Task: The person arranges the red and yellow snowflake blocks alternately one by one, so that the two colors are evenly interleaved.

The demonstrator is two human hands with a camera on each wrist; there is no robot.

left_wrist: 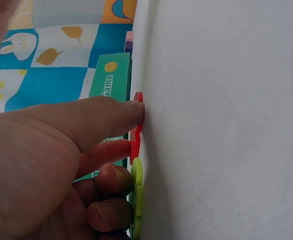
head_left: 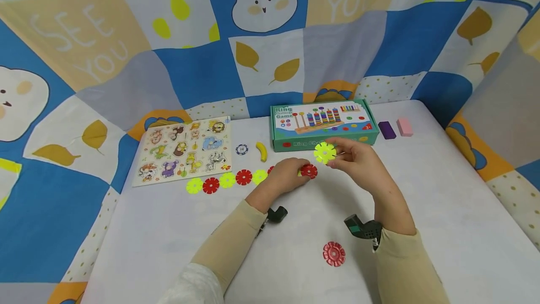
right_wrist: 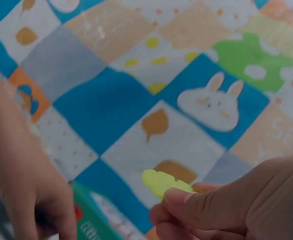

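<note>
My right hand [head_left: 354,161] pinches a yellow flower-shaped notched disc [head_left: 325,153] between thumb and fingers, raised in front of the green box. The right wrist view shows the thumb lying over this yellow disc [right_wrist: 164,184]. My left hand [head_left: 287,176] is down at the table, its thumb and index finger on a red notched disc [head_left: 310,171]. In the left wrist view, the other fingers curl beside a yellow disc [left_wrist: 138,200]. This red disc ends a row of alternating yellow [head_left: 194,186] and red discs [head_left: 211,185], partly hidden by the left hand.
Behind the hands stands a green ring game box [head_left: 333,142]. An animal puzzle board [head_left: 183,151], a poker chip [head_left: 242,149] and a toy banana [head_left: 261,151] lie to the left. Purple [head_left: 386,130] and pink blocks [head_left: 404,127] sit right. A loose red disc [head_left: 334,254] lies nearer.
</note>
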